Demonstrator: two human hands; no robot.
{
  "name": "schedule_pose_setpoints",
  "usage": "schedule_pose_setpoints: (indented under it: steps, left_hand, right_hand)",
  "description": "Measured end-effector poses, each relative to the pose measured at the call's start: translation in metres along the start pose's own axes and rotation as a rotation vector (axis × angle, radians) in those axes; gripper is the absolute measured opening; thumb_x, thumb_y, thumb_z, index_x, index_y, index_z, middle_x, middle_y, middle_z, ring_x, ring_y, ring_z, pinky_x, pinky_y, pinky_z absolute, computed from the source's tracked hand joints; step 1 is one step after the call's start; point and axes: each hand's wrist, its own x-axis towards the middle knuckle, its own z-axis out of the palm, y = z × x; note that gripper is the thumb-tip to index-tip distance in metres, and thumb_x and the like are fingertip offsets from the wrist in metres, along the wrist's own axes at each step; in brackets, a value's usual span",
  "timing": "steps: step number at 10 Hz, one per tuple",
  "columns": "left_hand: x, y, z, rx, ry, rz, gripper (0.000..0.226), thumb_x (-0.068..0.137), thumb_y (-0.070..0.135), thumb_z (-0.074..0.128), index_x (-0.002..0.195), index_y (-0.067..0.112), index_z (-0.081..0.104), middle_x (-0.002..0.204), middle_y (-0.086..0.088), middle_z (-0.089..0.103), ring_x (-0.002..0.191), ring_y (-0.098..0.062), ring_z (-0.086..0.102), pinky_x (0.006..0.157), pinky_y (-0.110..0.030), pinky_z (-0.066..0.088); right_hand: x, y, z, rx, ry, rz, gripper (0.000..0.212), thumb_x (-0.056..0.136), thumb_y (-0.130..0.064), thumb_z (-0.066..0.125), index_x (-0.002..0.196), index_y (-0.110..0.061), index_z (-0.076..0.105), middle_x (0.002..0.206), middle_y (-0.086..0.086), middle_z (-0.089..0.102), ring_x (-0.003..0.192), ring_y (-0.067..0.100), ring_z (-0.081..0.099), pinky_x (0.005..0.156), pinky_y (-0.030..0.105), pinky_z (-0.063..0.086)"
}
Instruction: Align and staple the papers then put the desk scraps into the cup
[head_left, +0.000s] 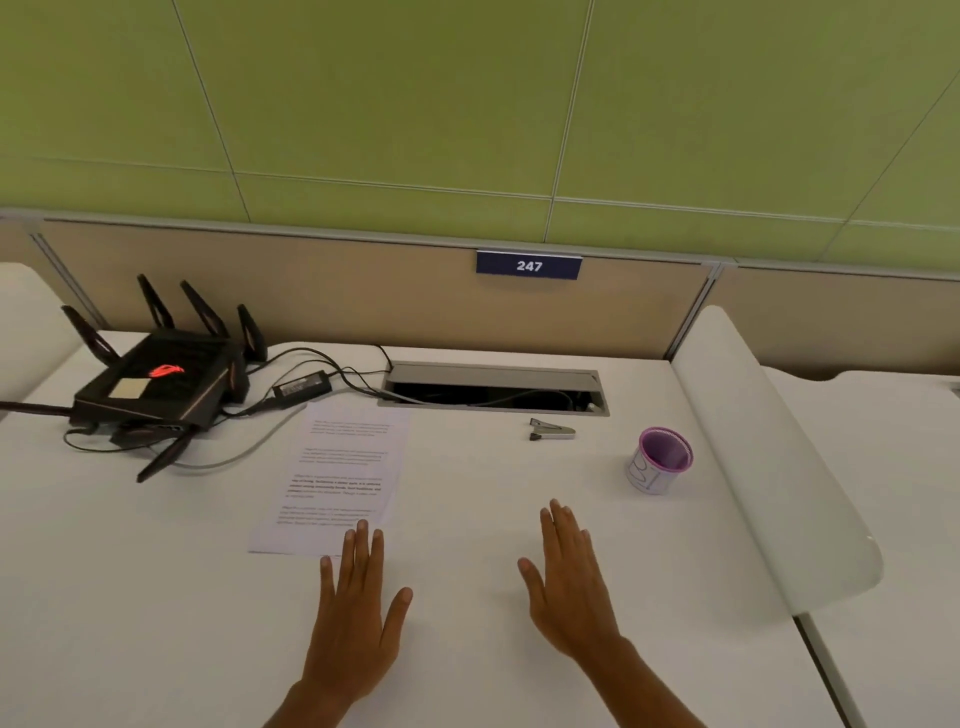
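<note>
Printed white papers (340, 478) lie on the white desk (156, 597), left of centre. A small grey stapler (552, 430) rests farther back, to the right of the papers. A purple-rimmed cup (658, 460) stands upright at the right, near the divider. My left hand (356, 618) lies flat and open, its fingertips over the near right corner of the papers. My right hand (569, 582) is flat and open over bare desk, holding nothing. I can make out no scraps on the desk.
A black router (161, 382) with several antennas, a power brick (302, 385) and loose cables sit at the back left. An open cable tray (493, 391) runs along the back. A white curved divider (769, 467) borders the right side.
</note>
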Motion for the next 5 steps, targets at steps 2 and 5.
schedule_pose_setpoints:
  steps: [2, 5]
  left_hand:
    - [0.0, -0.045, -0.029, 0.04, 0.017, 0.009, 0.083, 0.104, 0.065, 0.013, 0.168, 0.015, -0.003, 0.178, -0.001, -0.013, 0.166, -0.021, -0.009, 0.132, -0.045, -0.011]
    - [0.039, -0.072, -0.078, -0.011, 0.094, 0.032, 0.083, 0.103, 0.066, 0.011, 0.168, 0.017, -0.006, 0.178, 0.0, -0.014, 0.165, -0.021, -0.007, 0.13, -0.038, -0.018]
  right_hand:
    - [0.001, -0.056, 0.01, -0.022, -0.023, -0.023, 0.073, 0.106, -0.051, 0.022, 0.165, -0.012, 0.004, 0.173, 0.0, -0.008, 0.159, 0.015, -0.013, 0.128, 0.037, -0.004]
    - [0.033, -0.11, -0.019, 0.038, 0.064, -0.08, 0.073, 0.106, -0.053, 0.02, 0.165, -0.016, -0.002, 0.171, -0.006, -0.02, 0.156, 0.009, -0.022, 0.128, 0.034, -0.004]
